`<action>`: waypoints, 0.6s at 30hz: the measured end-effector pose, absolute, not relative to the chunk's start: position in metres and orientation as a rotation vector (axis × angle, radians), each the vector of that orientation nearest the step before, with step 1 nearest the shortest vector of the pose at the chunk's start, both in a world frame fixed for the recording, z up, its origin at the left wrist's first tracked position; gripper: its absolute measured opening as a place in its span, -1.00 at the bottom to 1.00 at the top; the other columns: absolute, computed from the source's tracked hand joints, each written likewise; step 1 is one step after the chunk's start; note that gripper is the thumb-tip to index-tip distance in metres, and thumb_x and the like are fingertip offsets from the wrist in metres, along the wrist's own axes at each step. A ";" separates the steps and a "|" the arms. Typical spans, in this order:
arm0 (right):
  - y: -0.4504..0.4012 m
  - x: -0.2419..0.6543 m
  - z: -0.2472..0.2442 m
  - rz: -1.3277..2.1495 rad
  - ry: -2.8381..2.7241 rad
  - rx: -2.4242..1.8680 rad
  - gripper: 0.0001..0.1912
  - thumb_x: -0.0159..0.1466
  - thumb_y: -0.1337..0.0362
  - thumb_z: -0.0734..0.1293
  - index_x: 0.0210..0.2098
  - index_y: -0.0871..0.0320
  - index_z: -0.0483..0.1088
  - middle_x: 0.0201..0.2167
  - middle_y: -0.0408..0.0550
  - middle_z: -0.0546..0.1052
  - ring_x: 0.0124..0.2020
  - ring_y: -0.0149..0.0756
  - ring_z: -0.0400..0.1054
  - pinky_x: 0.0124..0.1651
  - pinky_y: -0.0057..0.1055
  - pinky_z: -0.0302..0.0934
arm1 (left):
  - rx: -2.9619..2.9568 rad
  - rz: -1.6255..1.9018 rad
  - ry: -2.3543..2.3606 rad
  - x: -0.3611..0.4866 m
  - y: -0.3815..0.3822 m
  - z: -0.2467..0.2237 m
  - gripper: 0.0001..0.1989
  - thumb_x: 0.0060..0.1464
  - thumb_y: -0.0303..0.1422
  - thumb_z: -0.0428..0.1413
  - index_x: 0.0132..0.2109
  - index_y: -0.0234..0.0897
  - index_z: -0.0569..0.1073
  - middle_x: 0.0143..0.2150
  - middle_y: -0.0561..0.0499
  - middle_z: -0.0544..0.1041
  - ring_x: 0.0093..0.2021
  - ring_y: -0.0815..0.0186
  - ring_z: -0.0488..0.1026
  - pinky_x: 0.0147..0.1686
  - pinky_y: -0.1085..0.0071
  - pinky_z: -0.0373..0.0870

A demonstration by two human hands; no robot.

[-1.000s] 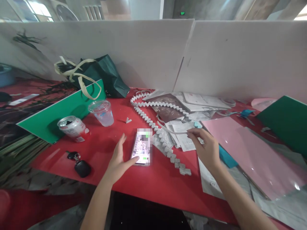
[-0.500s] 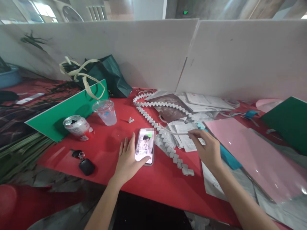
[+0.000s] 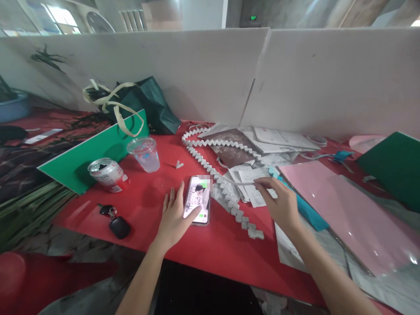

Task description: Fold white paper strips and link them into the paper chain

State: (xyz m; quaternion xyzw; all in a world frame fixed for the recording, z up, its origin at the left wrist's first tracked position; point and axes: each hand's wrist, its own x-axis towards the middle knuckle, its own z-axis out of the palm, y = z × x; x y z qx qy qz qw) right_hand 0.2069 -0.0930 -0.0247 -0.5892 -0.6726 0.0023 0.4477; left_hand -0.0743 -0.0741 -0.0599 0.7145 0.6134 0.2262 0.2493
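A smartphone (image 3: pixel 197 201) lies on the red tabletop with its screen lit, showing a picture and green message bubbles. My left hand (image 3: pixel 173 221) rests along its left side, fingers spread on the table and thumb over the lower screen. In a pinch, my right hand (image 3: pixel 281 204) holds the end of a thin pale strip (image 3: pixel 241 182). That strip runs left to a long zigzag chain of folded paper (image 3: pixel 205 162). The chain bends at the back and its near end lies right of the phone. A small folded paper piece (image 3: pixel 179 165) sits behind the phone.
On the left are a drink can (image 3: pixel 106 175), a lidded plastic cup (image 3: pixel 145 154), keys with a black fob (image 3: pixel 118 226), a green board (image 3: pixel 95 151) and a dark green bag (image 3: pixel 154 105). Papers and a glossy pink sheet (image 3: pixel 341 210) cover the right. A white partition (image 3: pixel 157 57) stands behind.
My left thumb has drawn back slightly up and left on the screen, and the chat display has shifted. My right hand has moved slightly left, still pinching the strip.
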 end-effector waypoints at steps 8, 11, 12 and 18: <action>-0.093 0.207 -0.025 0.011 -1.684 -1.438 -0.84 0.28 0.20 0.20 -0.28 0.08 0.39 -0.33 -0.06 0.51 -0.29 -0.23 0.39 -0.25 -0.32 0.26 | 2.092 0.551 1.682 -0.073 -0.075 -0.062 -0.09 0.03 0.00 0.02 0.34 -0.15 -0.30 0.37 -0.15 -0.12 0.35 -0.09 -0.34 0.22 -0.09 -0.20; -0.092 0.207 -0.025 0.009 -1.689 -1.428 -0.85 0.28 0.21 0.20 -0.28 0.08 0.39 -0.33 -0.06 0.51 -0.29 -0.23 0.39 -0.24 -0.32 0.25 | 2.104 0.563 1.693 -0.073 -0.075 -0.061 -0.08 0.02 -0.02 0.04 0.34 -0.17 -0.30 0.37 -0.16 -0.10 0.34 -0.10 -0.31 0.22 -0.09 -0.18; -0.092 0.207 -0.025 0.006 -1.687 -1.426 -0.85 0.28 0.21 0.20 -0.28 0.08 0.39 -0.33 -0.06 0.51 -0.29 -0.23 0.39 -0.23 -0.32 0.26 | 2.103 0.569 1.694 -0.073 -0.075 -0.061 -0.08 0.01 -0.02 0.04 0.34 -0.17 -0.29 0.37 -0.16 -0.10 0.34 -0.11 -0.31 0.21 -0.09 -0.17; -0.091 0.207 -0.026 0.006 -1.687 -1.431 -0.84 0.28 0.22 0.19 -0.28 0.07 0.39 -0.32 -0.06 0.52 -0.28 -0.21 0.40 -0.24 -0.30 0.26 | 2.093 0.574 1.695 -0.073 -0.075 -0.062 -0.07 -0.01 -0.01 0.05 0.34 -0.17 -0.27 0.37 -0.15 -0.09 0.34 -0.10 -0.32 0.22 -0.09 -0.19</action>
